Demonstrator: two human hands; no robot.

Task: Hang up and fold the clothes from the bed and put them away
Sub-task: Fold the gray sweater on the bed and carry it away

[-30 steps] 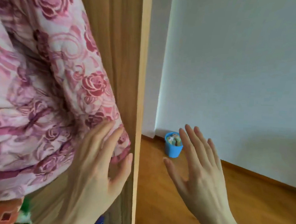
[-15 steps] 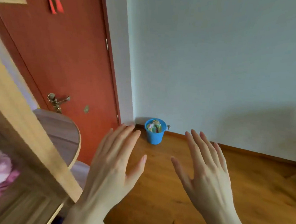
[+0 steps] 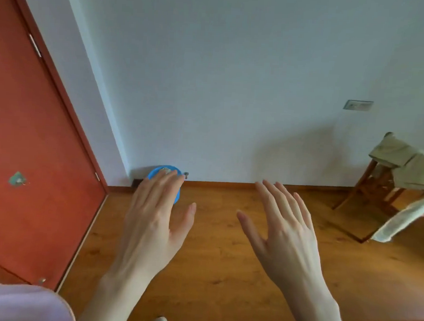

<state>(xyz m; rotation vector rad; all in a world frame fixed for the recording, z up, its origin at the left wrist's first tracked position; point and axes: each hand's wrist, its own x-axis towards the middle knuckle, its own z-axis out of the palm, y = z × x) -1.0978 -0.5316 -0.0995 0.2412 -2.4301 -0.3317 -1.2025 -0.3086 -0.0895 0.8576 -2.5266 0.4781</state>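
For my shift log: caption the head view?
Both hands, left and right, open and empty above wooden floor.

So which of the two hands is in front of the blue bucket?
The left hand: its fingertips overlap the small blue plastic bucket; the right hand shows only over wooden floor.

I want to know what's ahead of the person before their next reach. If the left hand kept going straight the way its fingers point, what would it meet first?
Probably the blue bucket by the wall: the left hand points straight at it, fingertips overlapping its rim in the picture. Depth is unclear, so the hand may be well short of it.
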